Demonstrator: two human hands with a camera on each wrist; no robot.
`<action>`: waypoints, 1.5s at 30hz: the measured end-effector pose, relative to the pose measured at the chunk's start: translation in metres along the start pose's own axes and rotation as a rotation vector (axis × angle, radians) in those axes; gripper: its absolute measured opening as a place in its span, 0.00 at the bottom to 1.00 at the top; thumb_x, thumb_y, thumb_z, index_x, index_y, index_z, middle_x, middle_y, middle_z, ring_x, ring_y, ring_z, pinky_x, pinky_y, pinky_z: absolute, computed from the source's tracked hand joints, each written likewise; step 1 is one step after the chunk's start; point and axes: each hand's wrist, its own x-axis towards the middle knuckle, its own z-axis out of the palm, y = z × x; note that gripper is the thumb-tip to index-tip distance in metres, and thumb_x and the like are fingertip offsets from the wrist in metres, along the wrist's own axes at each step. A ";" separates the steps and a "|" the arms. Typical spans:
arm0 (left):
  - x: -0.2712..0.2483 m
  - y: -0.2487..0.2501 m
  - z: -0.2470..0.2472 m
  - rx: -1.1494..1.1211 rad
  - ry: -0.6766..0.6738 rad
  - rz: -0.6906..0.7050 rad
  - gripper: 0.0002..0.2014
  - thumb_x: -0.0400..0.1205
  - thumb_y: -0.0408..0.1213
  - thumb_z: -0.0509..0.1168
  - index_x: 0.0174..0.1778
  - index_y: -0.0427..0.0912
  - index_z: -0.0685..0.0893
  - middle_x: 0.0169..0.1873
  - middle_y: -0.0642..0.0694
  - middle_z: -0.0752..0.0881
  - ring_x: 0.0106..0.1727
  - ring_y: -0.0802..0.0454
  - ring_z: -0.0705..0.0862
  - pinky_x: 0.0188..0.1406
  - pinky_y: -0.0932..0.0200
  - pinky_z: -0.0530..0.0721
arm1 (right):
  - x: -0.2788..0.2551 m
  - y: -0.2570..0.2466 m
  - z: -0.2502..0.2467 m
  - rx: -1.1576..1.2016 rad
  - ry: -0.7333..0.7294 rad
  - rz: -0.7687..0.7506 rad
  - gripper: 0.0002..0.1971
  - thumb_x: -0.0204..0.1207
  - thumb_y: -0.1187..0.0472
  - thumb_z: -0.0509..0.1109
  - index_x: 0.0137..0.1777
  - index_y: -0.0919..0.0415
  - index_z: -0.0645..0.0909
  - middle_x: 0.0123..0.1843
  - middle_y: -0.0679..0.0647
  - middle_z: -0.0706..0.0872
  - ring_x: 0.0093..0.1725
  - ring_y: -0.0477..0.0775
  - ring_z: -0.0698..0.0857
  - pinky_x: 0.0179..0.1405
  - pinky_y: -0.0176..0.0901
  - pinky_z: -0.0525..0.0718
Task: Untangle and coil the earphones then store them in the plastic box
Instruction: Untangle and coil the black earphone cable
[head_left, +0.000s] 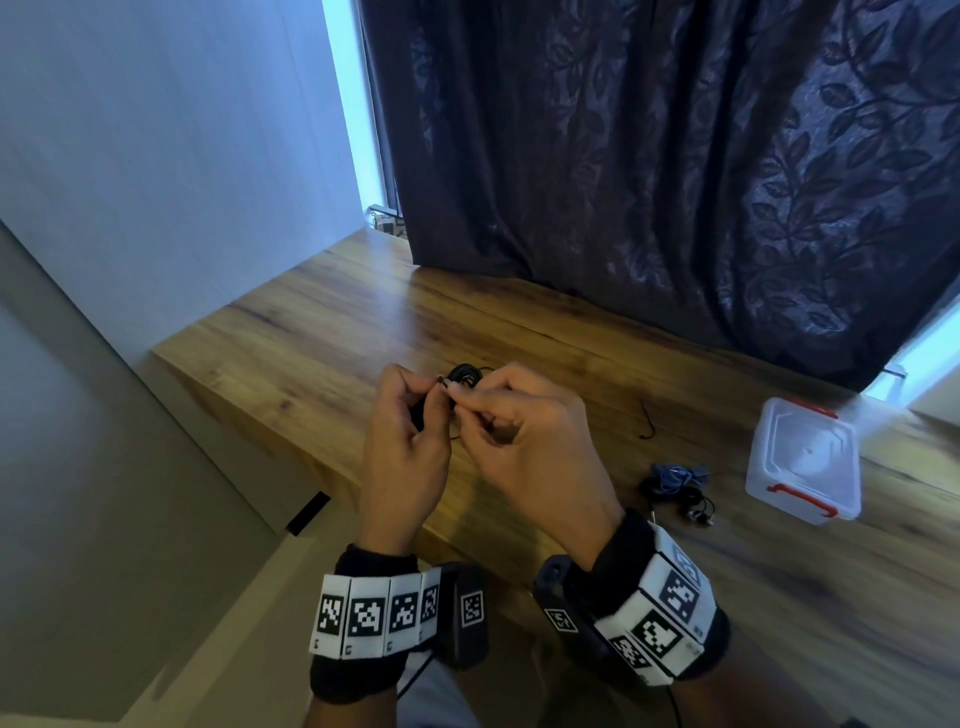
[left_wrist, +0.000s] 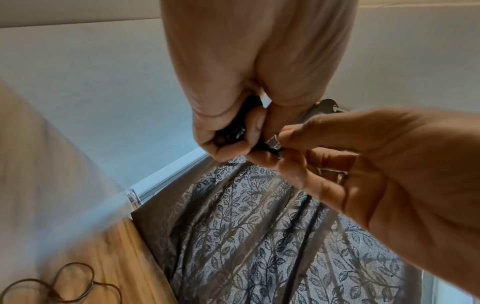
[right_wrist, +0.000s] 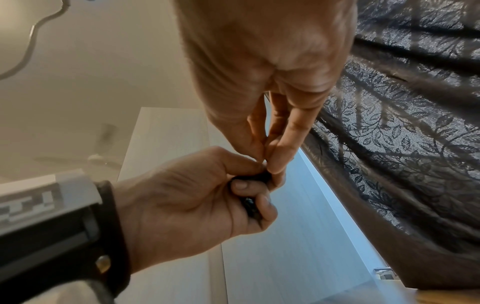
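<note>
Above the wooden table (head_left: 322, 332) I hold a pair of black earphones (head_left: 464, 375) between both hands. My left hand (head_left: 427, 388) curls its fingers round the bundled cord and earbuds (left_wrist: 232, 132). Touching it from the right, my right hand (head_left: 458, 399) pinches the cord's small metal plug end (left_wrist: 275, 142) with thumb and fingertips (right_wrist: 275, 164). The black bundle (right_wrist: 249, 202) shows between the left hand's curled fingers. The translucent plastic box (head_left: 802, 460) with red clips stands at the right of the table, lid on.
A second tangle of blue and black earphones (head_left: 675, 488) lies on the table left of the box. A loose black cord (head_left: 647, 418) lies behind it. A dark leaf-patterned curtain (head_left: 675, 156) hangs along the table's far side. The table's left edge is near my left hand.
</note>
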 end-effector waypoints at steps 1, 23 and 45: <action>0.000 0.000 0.000 0.001 -0.005 -0.001 0.10 0.85 0.41 0.62 0.49 0.36 0.76 0.39 0.38 0.84 0.39 0.35 0.84 0.36 0.28 0.82 | 0.000 0.000 0.000 -0.004 -0.002 -0.002 0.08 0.80 0.66 0.76 0.57 0.63 0.92 0.48 0.53 0.87 0.43 0.47 0.87 0.42 0.43 0.89; 0.000 0.002 0.001 0.029 -0.026 0.020 0.09 0.86 0.39 0.62 0.48 0.36 0.76 0.37 0.37 0.84 0.37 0.36 0.83 0.34 0.31 0.82 | 0.001 -0.002 -0.003 0.001 0.015 -0.005 0.08 0.80 0.67 0.76 0.56 0.65 0.92 0.47 0.53 0.87 0.41 0.45 0.87 0.43 0.39 0.89; -0.001 0.002 0.001 0.063 -0.040 0.038 0.04 0.87 0.33 0.62 0.48 0.36 0.76 0.36 0.40 0.84 0.35 0.44 0.84 0.31 0.44 0.83 | 0.001 -0.003 -0.002 -0.013 0.026 0.007 0.08 0.79 0.67 0.76 0.56 0.64 0.92 0.48 0.53 0.87 0.42 0.45 0.87 0.43 0.39 0.89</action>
